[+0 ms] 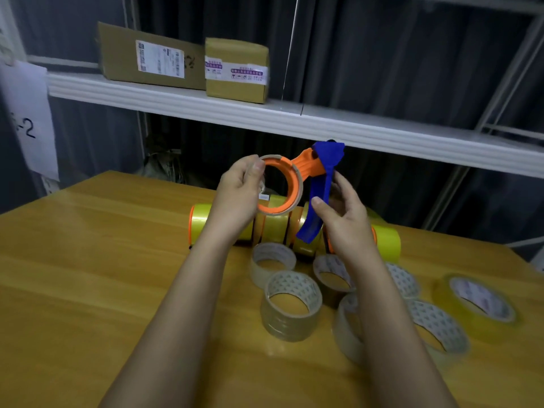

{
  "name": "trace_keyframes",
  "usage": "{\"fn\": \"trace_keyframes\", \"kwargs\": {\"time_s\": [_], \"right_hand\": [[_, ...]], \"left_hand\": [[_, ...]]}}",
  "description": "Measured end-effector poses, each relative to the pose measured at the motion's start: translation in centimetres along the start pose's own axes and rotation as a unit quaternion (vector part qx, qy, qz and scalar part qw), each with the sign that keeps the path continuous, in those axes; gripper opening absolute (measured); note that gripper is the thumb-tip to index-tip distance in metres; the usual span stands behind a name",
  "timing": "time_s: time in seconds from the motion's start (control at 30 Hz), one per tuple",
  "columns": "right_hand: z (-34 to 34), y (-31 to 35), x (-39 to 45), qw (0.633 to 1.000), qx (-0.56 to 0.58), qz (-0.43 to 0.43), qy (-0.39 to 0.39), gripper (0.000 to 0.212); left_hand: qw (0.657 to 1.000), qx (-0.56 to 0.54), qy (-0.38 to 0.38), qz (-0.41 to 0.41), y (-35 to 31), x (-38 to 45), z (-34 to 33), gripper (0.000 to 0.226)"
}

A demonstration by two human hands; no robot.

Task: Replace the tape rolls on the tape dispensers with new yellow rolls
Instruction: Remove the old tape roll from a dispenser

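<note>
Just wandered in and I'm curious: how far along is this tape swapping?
Partway, it seems. Dispensers with yellow rolls already lie in a row. The left hand grips a nearly spent roll on the orange-and-blue dispenser that the right hand holds. A loose yellow roll waits.

Left hand (238, 189) grips the dispenser's orange ring (290, 184); right hand (344, 213) holds its blue handle (316, 213) beside it.

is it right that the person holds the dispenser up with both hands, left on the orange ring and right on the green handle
Not quite. In the head view the handle is blue, not green. The rest holds: the left hand grips the orange ring of the dispenser, and the right hand holds the handle.
</note>
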State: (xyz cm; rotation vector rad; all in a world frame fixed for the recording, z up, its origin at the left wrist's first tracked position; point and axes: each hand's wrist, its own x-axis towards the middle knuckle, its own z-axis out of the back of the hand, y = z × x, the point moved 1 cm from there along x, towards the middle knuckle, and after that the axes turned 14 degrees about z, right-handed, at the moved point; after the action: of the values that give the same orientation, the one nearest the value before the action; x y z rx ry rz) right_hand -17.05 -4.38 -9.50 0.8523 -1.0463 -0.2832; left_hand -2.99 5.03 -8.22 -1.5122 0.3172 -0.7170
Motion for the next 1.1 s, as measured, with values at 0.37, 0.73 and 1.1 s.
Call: {"fn": "trace_keyframes", "kwargs": {"time_s": [0.37, 0.73, 1.1], "right_hand": [[-1.0, 2.3, -0.5, 0.978, -0.082, 0.15, -0.116, 0.03], [-2.4, 1.1, -0.7, 0.999, 0.029, 0.024, 0.006, 0.03], [-2.1, 0.2, -0.4, 0.994, 0.107, -0.033, 0.016, 0.045]], "left_hand": [[0.988, 0.121, -0.065, -0.064, -0.6, -0.6, 0.3, 0.042], [0.954, 0.221, -0.042, -0.198, -1.1, -1.9, -1.5, 0.048], [0.981, 0.176, 0.03, -0.071, -1.5, -2.3, -1.1, 0.05]]}}
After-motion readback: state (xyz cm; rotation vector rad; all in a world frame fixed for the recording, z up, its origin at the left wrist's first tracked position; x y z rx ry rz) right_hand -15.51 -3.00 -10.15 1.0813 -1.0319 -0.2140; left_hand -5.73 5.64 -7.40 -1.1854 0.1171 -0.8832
